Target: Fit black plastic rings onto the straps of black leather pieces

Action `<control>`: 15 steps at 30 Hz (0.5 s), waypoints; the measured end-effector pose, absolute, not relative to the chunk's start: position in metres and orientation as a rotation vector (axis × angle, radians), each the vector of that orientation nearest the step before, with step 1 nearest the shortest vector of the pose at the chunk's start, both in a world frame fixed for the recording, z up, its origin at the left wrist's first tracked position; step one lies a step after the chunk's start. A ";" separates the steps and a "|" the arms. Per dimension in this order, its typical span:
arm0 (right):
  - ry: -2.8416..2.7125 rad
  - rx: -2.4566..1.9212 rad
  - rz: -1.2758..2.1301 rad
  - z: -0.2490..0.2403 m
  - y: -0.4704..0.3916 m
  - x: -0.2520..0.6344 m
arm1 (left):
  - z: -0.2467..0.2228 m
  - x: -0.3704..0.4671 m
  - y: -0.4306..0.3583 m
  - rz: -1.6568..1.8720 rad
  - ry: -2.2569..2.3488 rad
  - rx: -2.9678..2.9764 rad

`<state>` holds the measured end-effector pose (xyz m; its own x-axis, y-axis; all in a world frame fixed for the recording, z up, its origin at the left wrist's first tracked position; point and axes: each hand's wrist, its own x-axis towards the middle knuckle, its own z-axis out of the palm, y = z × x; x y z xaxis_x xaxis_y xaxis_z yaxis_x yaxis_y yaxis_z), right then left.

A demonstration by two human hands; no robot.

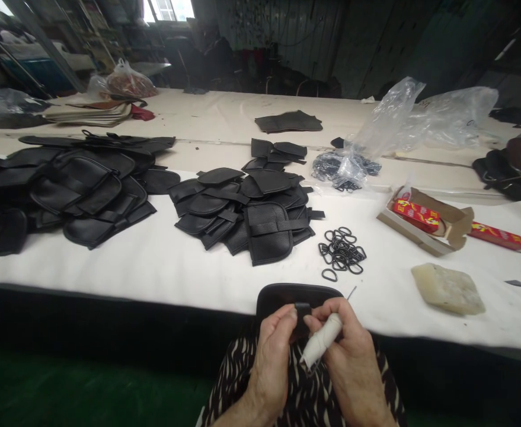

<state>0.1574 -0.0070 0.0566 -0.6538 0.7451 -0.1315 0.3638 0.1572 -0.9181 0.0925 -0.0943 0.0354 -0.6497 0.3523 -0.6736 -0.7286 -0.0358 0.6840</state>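
both hands (314, 349) hold a black leather piece (273, 296).

1. Red packet (415, 215) in the open cardboard box (442, 246): yellow and white print; characters too small and blurred to read with certainty;
2. Second red packet (499, 236), beside the box: similar yellow and white print; likewise unreadable.
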 end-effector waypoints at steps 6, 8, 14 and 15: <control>-1.975 -1.103 1.660 0.058 -0.007 0.157 | 0.030 0.098 -0.096 1.811 1.481 -0.383; -1.958 -1.113 1.687 0.059 -0.007 0.157 | 0.026 0.100 -0.097 1.826 1.493 -0.378; -1.947 -1.125 1.726 0.060 -0.007 0.157 | 0.022 0.103 -0.099 1.831 1.506 -0.327; -1.949 -1.127 1.722 0.060 -0.007 0.157 | 0.024 0.104 -0.099 1.829 1.515 -0.312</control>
